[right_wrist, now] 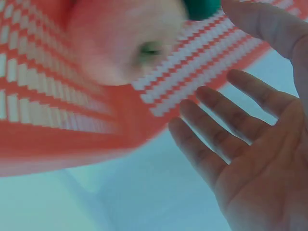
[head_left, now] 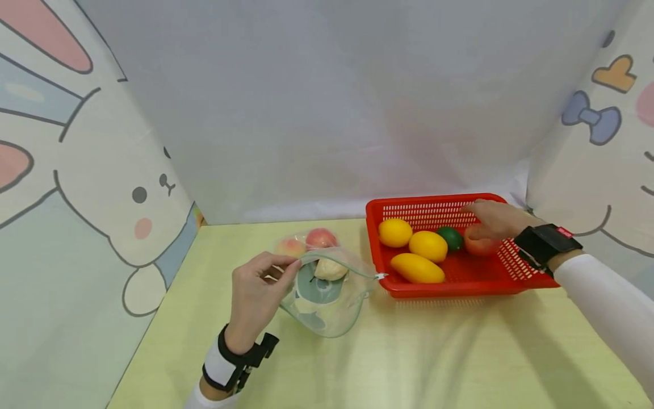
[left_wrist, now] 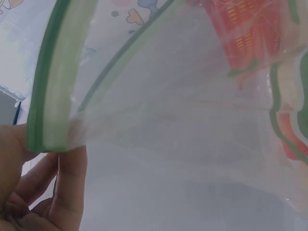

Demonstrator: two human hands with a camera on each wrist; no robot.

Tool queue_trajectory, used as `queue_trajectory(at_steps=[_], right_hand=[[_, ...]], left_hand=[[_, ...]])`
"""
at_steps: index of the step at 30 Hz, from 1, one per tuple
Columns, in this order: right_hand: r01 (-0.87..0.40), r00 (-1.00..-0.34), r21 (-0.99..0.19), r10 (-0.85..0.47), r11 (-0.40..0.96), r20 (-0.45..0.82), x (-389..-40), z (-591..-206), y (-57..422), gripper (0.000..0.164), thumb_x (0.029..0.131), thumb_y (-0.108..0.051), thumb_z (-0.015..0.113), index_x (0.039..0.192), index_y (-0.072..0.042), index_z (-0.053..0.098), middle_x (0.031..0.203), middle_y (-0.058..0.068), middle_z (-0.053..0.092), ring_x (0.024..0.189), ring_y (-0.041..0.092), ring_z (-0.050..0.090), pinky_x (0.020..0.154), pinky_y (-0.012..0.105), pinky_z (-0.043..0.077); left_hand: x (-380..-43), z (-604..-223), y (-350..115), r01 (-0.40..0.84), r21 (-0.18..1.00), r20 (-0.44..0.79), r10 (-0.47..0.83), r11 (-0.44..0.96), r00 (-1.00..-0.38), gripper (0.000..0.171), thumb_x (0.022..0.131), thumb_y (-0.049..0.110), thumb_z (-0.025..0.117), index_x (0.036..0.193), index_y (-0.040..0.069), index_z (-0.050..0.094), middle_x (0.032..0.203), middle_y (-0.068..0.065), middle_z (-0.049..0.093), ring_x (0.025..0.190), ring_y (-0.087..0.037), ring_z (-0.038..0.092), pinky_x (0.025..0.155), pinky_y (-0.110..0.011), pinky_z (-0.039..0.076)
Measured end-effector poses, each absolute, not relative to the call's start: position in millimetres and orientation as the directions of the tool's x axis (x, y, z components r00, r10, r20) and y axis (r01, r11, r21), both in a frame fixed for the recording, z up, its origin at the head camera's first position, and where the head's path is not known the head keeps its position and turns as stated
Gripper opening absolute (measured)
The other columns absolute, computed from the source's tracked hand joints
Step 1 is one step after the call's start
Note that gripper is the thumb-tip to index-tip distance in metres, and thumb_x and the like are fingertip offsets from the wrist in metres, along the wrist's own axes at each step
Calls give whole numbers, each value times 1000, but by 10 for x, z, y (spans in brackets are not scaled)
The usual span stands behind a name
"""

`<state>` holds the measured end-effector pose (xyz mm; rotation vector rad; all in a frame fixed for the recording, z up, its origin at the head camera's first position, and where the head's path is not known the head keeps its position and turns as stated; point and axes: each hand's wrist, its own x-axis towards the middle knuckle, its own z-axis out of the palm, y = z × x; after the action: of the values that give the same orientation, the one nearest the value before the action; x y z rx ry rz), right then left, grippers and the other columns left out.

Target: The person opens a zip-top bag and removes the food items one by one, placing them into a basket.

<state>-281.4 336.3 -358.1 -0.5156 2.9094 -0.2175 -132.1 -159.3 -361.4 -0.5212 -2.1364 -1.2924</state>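
Observation:
My left hand pinches the green-edged rim of a clear zip bag between thumb and fingers. In the left wrist view, the bag's green zip strip runs up from the fingertips. A pinkish-yellow fruit and a red fruit show at the bag's far end, with a pale piece nearer its mouth. Over the right side of a red basket, my right hand is beside a round red fruit. The right wrist view shows its fingers spread, apart from that fruit.
Inside the basket are two lemons, a yellow mango and a dark green fruit. The basket stands on a pale yellow table, just right of the bag. A white backdrop rises behind, with rabbit-printed panels at both sides.

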Motion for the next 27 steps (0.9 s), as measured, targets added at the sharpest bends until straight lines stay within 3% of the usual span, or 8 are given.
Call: queue_trajectory(at_steps=[5, 13, 20, 24, 27], right_hand=[[-433, -900, -116, -435, 894, 7, -2575, -3282, 2909, 59, 91, -23, 83, 140, 2, 61, 131, 26, 67, 112, 42, 68, 97, 62, 59], [-537, -843, -88, -527, 839, 110, -2045, -2995, 2054, 56, 91, -25, 84, 141, -9, 65, 136, 16, 69, 119, 36, 67, 101, 57, 60], [-768, -603, 4, -725, 641, 333, -1742, -3131, 1484, 33, 90, -24, 85, 119, -13, 75, 106, 4, 73, 89, 18, 66, 76, 31, 64], [-863, -487, -14, -823, 505, 293, -1609, -3270, 1172, 32, 93, -31, 83, 119, -14, 74, 104, 1, 74, 82, 12, 66, 74, 20, 61], [-892, -452, -73, -872, 447, 188, -1589, -3411, 948, 32, 97, -33, 78, 122, -14, 72, 111, 2, 76, 87, 13, 68, 81, 18, 60]], left_hand=[[-1318, -3618, -1590, 596, 663, 660, 23, 452, -751, 10, 86, 2, 85, 91, 11, 83, 80, -3, 78, 64, -6, 69, 58, -14, 57], [-1324, -3613, -1576, 601, 655, 667, 23, 458, -745, 9, 85, 2, 86, 91, 9, 83, 81, -4, 79, 63, -6, 69, 59, -13, 57], [-1336, -3624, -1567, 605, 652, 671, 23, 457, -741, 8, 85, 3, 86, 91, 9, 83, 82, -4, 79, 63, -7, 69, 58, -13, 57], [-1341, -3630, -1568, 603, 652, 670, 23, 459, -742, 8, 86, 4, 86, 91, 9, 83, 82, -4, 79, 63, -7, 69, 58, -13, 57], [-1340, -3632, -1567, 600, 658, 664, 26, 456, -747, 8, 86, 4, 86, 91, 9, 83, 82, -4, 79, 63, -7, 69, 58, -13, 57]])
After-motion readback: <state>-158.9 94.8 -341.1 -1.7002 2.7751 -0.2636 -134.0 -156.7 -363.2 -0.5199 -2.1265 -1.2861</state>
